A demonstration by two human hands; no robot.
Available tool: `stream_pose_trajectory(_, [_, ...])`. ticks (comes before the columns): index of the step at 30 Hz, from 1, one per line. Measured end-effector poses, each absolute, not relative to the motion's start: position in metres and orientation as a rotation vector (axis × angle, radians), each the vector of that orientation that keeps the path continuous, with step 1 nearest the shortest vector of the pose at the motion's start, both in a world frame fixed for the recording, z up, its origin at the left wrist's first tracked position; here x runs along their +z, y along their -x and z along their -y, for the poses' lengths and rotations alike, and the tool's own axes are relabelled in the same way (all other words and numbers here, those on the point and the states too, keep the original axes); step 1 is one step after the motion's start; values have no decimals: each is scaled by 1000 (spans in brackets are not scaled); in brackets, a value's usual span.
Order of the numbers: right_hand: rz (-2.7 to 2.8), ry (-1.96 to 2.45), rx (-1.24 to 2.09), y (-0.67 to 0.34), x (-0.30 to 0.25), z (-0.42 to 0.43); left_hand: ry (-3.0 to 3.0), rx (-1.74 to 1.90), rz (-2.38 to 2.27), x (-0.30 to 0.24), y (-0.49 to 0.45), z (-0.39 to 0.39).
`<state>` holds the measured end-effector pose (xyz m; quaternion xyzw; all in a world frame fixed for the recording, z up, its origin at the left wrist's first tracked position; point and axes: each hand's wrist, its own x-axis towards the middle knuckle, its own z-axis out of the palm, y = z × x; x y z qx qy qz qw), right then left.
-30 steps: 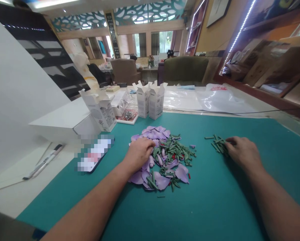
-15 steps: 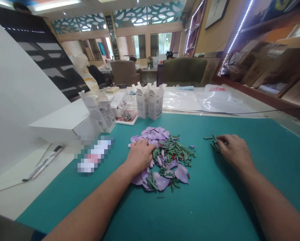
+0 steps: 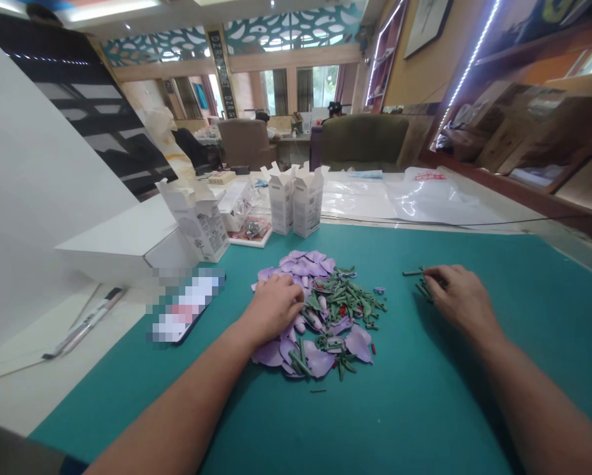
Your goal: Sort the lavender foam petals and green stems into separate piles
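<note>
A smooth green mat (image 3: 399, 402) covers the middle and bottom of the frame. At left sits a white box (image 3: 122, 231), flat-topped and sharp-edged. Clear, glossy plastic sheeting (image 3: 414, 191) lies at upper right of centre.

The heap of thin, curved lilac petals (image 3: 306, 265) is in the centre, mixed on its right with matte green pieces (image 3: 353, 297), some rod-like, some leaf-shaped.

The left hand (image 3: 275, 307) rests on the heap's left side, fingers curled and close together, thumb near them; whether they grip a piece cannot be told. The right hand (image 3: 459, 297), right of centre, has its thumb and forefinger bent toward each other, touching green sticks (image 3: 413, 272) partly hidden beneath; whether they pinch one cannot be told.

Three printed cardboard cartons (image 3: 308, 204) stand above the heap, flaps open, contents hidden. Between them a shallow white tray (image 3: 256, 244) bears crumpled clear plastic. A pixelated phone (image 3: 190, 310) lies left of the heap. Tiny red bits (image 3: 374, 349) dot the heap.
</note>
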<state>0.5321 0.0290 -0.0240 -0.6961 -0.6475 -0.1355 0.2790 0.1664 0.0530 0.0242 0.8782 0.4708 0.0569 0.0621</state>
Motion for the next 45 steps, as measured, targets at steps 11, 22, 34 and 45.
stream_pose_trajectory(11, [1778,1645,-119,-473,4,-13,-2583,366,-1172,41,-172,-46])
stream_pose_trajectory(22, [2299,1164,160,-385,6,21,-2518,467,-915,34,-188,-28])
stream_pose_trajectory(34, [1662,1980,-289,-523,-21,-29,-2382,399,-1032,49,-176,-36])
stream_pose_trajectory(45, [1438,2373,-198,-576,-37,-26,-2473,148,-1003,59,-164,-40])
